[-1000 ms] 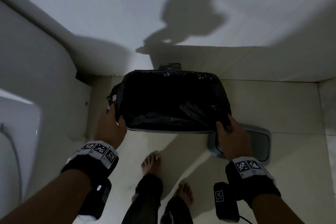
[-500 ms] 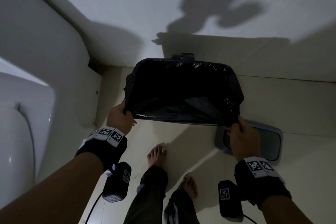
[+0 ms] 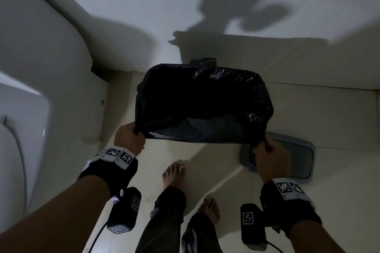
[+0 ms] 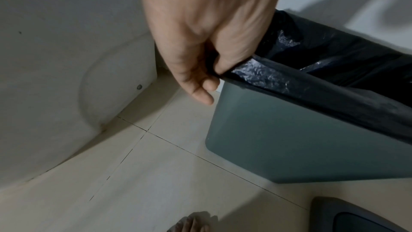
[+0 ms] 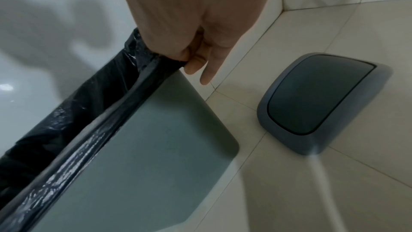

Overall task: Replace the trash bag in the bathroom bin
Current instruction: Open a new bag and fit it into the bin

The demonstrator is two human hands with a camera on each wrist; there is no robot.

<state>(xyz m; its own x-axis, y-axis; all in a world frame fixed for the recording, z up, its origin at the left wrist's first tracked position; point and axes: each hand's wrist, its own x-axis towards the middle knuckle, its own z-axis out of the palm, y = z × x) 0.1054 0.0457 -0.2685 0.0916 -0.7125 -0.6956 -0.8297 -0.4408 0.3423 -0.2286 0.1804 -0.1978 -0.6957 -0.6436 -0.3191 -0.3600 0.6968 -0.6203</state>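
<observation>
— What does the trash bag look like?

— Thin black plastic, glossy and crinkled, with pale glints along its folds. Its mouth is stretched wide into a rough rectangle, and the near edge is pulled taut in a straight line between the two hands.

— Where is it?

— In the grey-green bin, which stands on the tiled floor close to the wall. The near edge of the bag runs along the bin's near rim; in the wrist views the plastic lies rolled just above the bin's front wall.

— And the grips?

— The left hand holds the near left corner of the bag, its grip closed on the plastic, which is gathered between thumb and curled fingers. The right hand does the same at the near right corner, the plastic bunched inside a narrow pinch.

— Anything inside the bag?

— The inside is dark; I can make out only loose folds of the plastic itself near the bottom front. Whether anything else lies there I cannot tell.

— What is around the bin?

— The bin's lid, grey with a darker swing flap, lies on the floor just to the right of the bin, flap side up. A white toilet stands to the left. The person's bare feet are on the tiles near the bin.
</observation>
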